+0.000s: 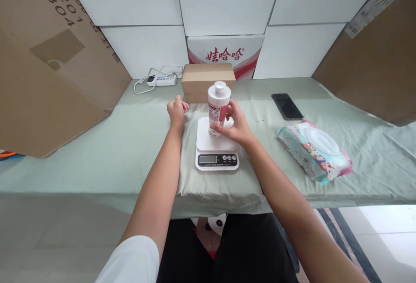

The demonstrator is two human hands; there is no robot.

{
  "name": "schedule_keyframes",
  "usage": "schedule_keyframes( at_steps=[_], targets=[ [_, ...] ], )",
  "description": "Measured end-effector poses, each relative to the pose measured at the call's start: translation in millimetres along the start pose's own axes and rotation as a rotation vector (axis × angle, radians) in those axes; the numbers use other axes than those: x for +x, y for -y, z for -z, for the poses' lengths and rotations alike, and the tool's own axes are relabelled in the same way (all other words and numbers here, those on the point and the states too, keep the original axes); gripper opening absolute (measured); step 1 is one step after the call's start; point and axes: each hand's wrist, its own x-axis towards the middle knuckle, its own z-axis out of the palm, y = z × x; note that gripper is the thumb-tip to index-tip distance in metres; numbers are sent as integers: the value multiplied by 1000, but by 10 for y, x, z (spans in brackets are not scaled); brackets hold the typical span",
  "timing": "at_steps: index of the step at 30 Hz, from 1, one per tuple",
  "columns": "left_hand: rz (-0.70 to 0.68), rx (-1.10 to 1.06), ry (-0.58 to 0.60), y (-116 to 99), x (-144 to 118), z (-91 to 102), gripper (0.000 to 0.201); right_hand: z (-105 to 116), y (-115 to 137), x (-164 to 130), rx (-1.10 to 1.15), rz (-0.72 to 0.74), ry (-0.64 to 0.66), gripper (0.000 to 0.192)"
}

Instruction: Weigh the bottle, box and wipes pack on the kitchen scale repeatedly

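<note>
1. While the right hand wraps around a bottle, that bottle stands upright on the white plate of a scale.
2. Fingers and thumb of the right hand grasp the lower part of the bottle from its right side; the white cap on top is uncovered.
3. Loosely curled, the left hand rests on the surface just left of the scale and holds nothing.
4. With its display and buttons facing the person, the scale sits near the middle of the surface, on a pale green cloth.
5. Behind the bottle lies a small box, close to the wall.
6. A power strip with a white cable lies left of the box.
7. To the right, a dark phone lies flat, and nearer the person a pack of wipes lies well apart from the scale.
8. Large cardboard sheets lean in at both sides.
</note>
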Motion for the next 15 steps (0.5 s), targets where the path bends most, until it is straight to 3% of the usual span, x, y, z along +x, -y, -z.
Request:
schedule_keyframes(
  at_steps=[9,15],
  targets=[
    [-28,11,10,48,28,-8,56,-148,-13,-44,-66,61,-110,40],
    [0,22,-9,16,33,-30,57,-87,-7,-83,-113,105,-313,40]
  ],
)
